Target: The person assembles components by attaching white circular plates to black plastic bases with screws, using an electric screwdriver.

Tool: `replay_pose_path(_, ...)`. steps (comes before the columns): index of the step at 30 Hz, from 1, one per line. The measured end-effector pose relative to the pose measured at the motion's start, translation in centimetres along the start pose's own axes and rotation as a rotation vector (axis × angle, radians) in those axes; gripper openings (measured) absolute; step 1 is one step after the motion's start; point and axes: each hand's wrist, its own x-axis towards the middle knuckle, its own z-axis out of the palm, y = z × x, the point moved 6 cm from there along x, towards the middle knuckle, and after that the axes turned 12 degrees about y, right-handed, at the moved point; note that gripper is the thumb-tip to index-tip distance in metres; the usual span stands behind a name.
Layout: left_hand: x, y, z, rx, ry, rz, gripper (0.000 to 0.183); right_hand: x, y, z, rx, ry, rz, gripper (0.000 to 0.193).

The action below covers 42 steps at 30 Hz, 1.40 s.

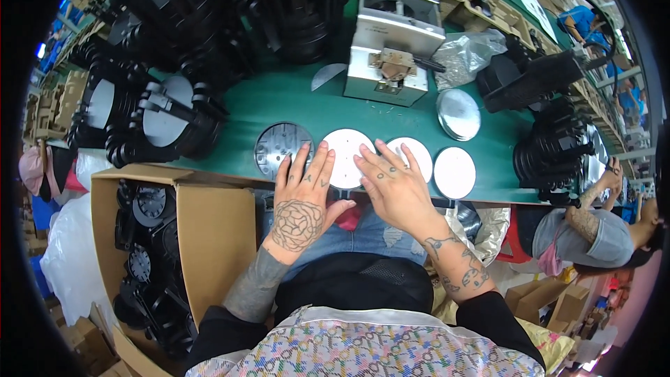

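Note:
My left hand [303,199] lies with its fingers stretched out, the tips between a black round base [269,148] and a white round plate [343,142]. My right hand [399,192] is also spread; its fingers reach over the right side of that plate and onto a second white plate [421,152]. Both hands press flat and grip nothing that I can see. To the right of my right hand is a third white round plate [455,172]. Behind it, a stack of silver discs [458,114] stands on the green table [279,98]. My fingers hide parts of the plates.
A metal bench machine [391,42] stands at the back, beside a clear bag of small parts [471,59]. Stacked black parts [167,119] crowd the left; more black stacks [551,139] stand right. A cardboard box [216,237] holds black parts. A co-worker [593,230] sits at right.

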Motion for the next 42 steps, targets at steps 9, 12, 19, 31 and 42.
replay_pose_path(9,-2.0,-4.4,-3.4,0.008,0.247,-0.085,0.082,-0.8,11.0,-5.3,-0.388,0.52,0.339,0.046)
replay_pose_path(12,-3.0,-7.2,-4.0,0.063,0.205,-0.198,0.086,-1.7,12.7,-5.8,-0.481,0.482,0.334,0.039)
replay_pose_path(19,-3.9,-9.0,-3.9,0.042,0.131,-0.18,0.089,-1.7,8.1,-8.3,-0.28,0.637,0.049,0.022)
replay_pose_path(31,-4.2,-10.1,-2.7,-0.163,0.288,-0.176,0.118,5.6,-7.0,2.8,0.242,0.53,-0.356,0.03)
replay_pose_path(42,-4.5,-10.2,-2.8,-0.037,0.271,-0.087,0.081,4.8,-8.0,4.7,0.171,0.012,-0.161,0.03)
